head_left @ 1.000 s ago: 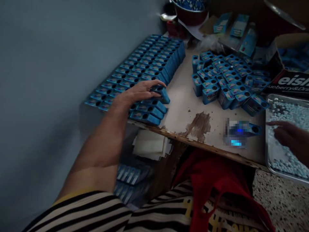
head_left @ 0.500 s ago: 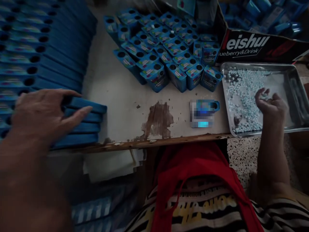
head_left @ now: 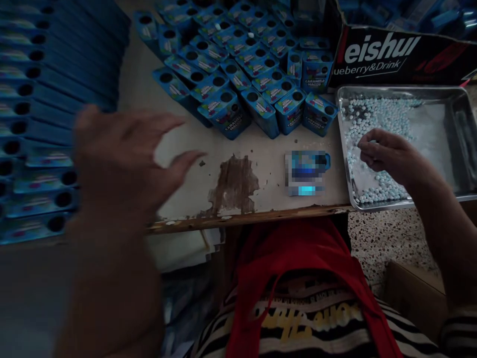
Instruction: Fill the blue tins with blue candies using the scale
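Note:
My left hand [head_left: 130,159] hovers over the left part of the table, fingers and thumb spread apart with nothing between them. Beside it, rows of small blue printed boxes [head_left: 40,199], each with a dark round hole, are stacked at the left. My right hand [head_left: 383,149] hangs above a metal tray [head_left: 345,149], its fingers curled closed. Small white and pale blue candies [head_left: 395,112] are spread across the tray's left half. What the closed fingers hold is hidden now; half a second ago candies showed in them.
Several upright blue boxes [head_left: 227,114] stand grouped at the table's back. A black and red carton [head_left: 391,59] filled with blue items is behind the tray. A pixelated object with a bright cyan patch [head_left: 307,171] lies near the wooden front edge [head_left: 261,217].
My left hand has left the stacked boxes and moved right, empty. My right hand has turned from palm up to palm down, closing its fingers and shifting left over the tray.

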Demonstrator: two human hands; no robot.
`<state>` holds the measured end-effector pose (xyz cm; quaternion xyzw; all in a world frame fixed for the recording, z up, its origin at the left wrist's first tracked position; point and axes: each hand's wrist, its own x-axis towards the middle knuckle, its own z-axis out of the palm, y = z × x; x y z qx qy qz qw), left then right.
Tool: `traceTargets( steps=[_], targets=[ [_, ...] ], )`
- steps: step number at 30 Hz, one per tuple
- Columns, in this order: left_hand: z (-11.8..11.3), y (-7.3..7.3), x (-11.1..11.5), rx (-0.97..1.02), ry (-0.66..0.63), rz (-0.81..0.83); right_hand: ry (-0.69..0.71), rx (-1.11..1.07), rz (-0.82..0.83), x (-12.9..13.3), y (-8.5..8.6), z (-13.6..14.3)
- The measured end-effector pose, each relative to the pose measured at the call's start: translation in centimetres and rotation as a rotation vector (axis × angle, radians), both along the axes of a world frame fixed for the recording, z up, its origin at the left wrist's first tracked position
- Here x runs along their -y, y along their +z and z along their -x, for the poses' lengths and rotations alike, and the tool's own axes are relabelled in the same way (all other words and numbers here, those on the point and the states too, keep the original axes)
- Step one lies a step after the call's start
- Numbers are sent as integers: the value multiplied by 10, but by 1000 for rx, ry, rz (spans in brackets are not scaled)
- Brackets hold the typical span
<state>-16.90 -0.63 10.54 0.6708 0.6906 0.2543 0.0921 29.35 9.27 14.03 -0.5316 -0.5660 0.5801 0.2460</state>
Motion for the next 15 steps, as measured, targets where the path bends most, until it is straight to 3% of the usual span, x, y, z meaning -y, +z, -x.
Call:
traceTargets(
  steps=[2, 4, 7, 10, 13, 15],
  targets=[
    [-47, -4, -7, 37, -93, -113, 104, -19, 6, -1, 13, 17],
    [-89, -19, -13, 212, -162, -172, 138, -66, 24, -7, 20, 25],
    [-134, -50, -22, 466, -228, -92, 82, -54, -42, -16, 19, 13],
    [-160, -71, -34, 545, -325, 41, 49, 182, -290, -17, 7, -12],
    [-170, -63, -50, 510, -460, 52, -1, 364, -493, -4, -14, -26],
    [-178, -44, -63, 357, -574, -58, -149, 202, -443, 8, -33, -21]
  ],
)
